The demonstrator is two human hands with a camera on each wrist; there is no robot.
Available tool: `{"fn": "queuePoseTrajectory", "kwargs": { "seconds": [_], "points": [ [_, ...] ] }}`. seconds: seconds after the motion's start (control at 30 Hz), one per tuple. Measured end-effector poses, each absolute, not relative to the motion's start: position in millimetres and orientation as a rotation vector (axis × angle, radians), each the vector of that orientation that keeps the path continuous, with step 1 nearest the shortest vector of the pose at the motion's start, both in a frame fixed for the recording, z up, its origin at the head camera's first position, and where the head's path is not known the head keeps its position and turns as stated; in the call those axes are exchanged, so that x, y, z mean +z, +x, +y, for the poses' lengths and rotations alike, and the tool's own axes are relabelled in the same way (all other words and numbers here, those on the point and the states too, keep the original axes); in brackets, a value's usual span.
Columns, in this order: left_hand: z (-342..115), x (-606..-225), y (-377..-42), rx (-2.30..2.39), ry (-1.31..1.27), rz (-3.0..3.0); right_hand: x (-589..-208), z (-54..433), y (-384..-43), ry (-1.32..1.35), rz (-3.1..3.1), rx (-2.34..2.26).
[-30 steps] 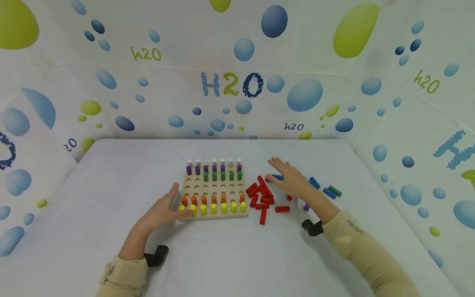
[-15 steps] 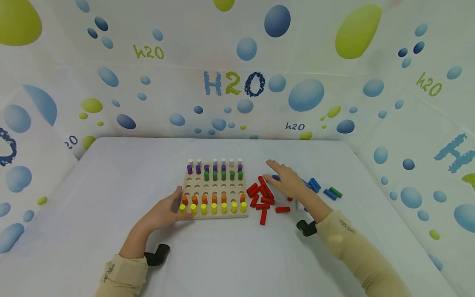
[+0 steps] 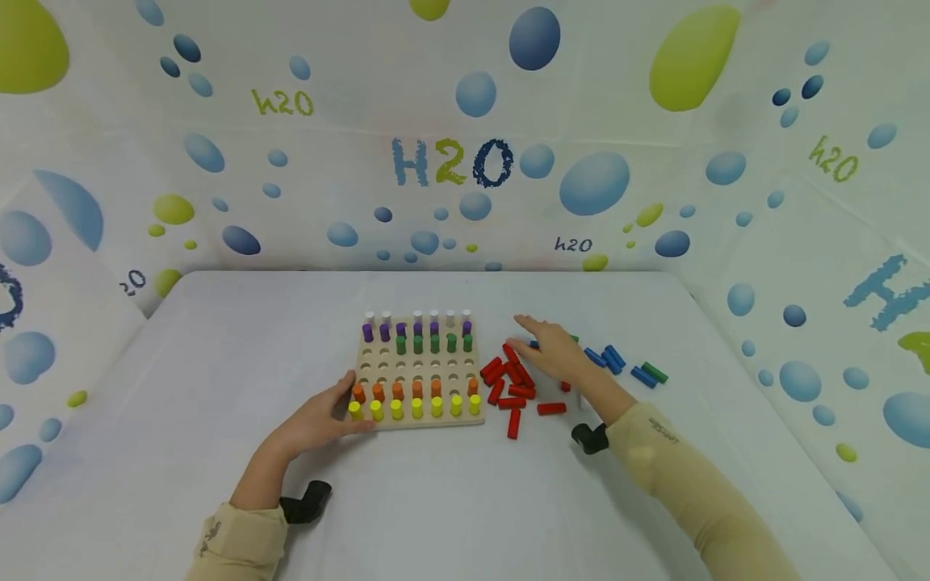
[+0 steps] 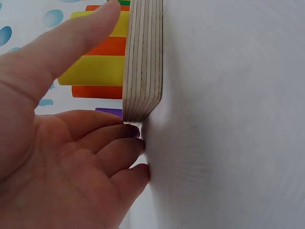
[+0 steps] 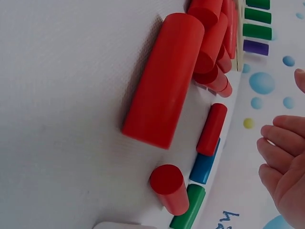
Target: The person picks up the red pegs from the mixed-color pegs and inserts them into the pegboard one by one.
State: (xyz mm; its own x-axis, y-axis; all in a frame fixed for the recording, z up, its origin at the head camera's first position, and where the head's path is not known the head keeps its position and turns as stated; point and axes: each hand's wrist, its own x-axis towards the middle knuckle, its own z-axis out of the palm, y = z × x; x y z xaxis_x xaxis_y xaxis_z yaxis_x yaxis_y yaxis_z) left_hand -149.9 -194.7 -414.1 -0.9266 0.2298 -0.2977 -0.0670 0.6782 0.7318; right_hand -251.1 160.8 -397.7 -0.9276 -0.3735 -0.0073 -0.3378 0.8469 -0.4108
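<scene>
A wooden pegboard (image 3: 417, 426) lies on the table, with rows of white, purple, green, orange and yellow pegs standing in its holes. My left hand (image 3: 316, 418) holds its front left corner, thumb along the front edge and fingers at the left side. In the left wrist view those fingers (image 4: 121, 152) bend in at the corner, and the thumb overlaps the yellow pegs (image 4: 90, 70). Over the loose pegs to the right of the board, my right hand (image 3: 555, 353) hovers with fingers spread and holds nothing. Red pegs (image 3: 512, 403) lie heaped just left of it.
Loose blue pegs (image 3: 613, 360) and a green peg (image 3: 655, 372) lie right of my right hand. A single red peg (image 3: 551, 409) lies nearer me. Behind the table hangs a patterned curtain (image 3: 327, 177). Two middle rows of the board show bare holes.
My left thumb has come down from over the yellow pegs to the board's front edge, and the fingers have closed in at its side. My right hand has drifted slightly left and toward me.
</scene>
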Motion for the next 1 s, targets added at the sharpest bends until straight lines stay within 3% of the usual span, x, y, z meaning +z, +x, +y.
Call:
{"fn": "queuePoseTrajectory", "kwargs": {
  "seconds": [1.0],
  "points": [
    [-191,-409,-146,1.095,0.136,2.575,-407,144,-261,-0.393,2.84,-0.494]
  ]
}}
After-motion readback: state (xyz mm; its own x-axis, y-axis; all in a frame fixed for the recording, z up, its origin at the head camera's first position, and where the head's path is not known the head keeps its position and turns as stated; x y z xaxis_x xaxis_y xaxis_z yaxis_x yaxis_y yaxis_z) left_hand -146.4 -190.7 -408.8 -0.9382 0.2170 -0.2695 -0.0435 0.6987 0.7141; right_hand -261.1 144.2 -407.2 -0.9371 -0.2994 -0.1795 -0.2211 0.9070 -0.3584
